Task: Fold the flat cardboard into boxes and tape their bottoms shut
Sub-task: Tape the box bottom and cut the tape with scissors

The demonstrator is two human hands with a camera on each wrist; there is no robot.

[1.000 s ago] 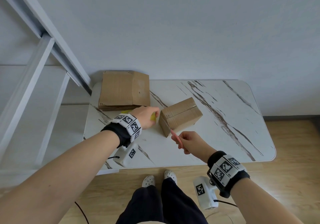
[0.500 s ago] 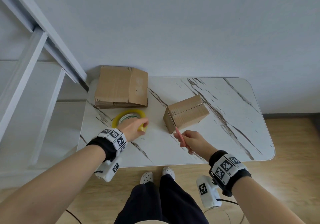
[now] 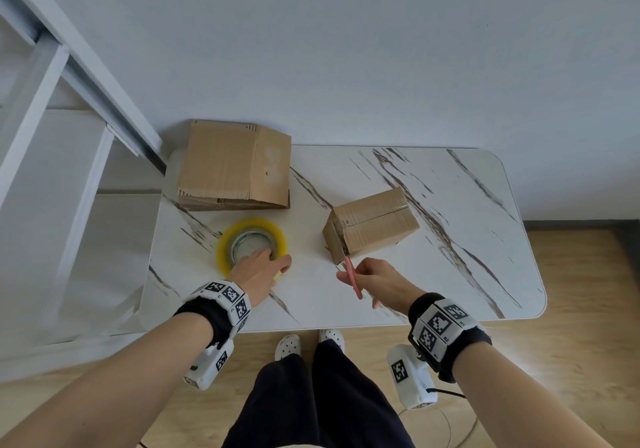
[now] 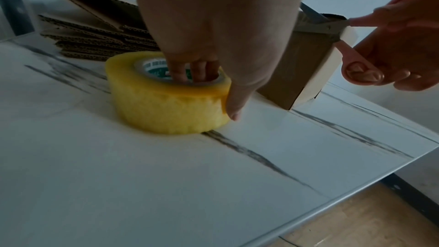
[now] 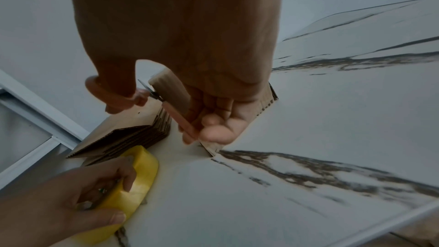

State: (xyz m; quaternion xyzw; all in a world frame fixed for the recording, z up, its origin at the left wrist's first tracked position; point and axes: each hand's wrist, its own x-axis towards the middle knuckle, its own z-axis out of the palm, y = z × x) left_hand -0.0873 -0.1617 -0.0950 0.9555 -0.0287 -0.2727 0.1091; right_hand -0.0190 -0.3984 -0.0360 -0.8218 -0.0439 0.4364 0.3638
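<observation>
Head view: folded box (image 3: 370, 225) lies on the marble desk (image 3: 485, 239), right of the tape roll (image 3: 251, 241); flat cardboard stack (image 3: 235, 165) behind the roll. Left hand (image 3: 258, 274) reaches down onto the roll.

Left wrist view: fingers (image 4: 190, 69) inside the roll's core, thumb outside, grip pinching its wall.

Right wrist view: right hand (image 5: 202, 100), palm toward the camera, grip curled round pink-handled scissors (image 5: 180, 117), blades parted at the box's near end.
</observation>
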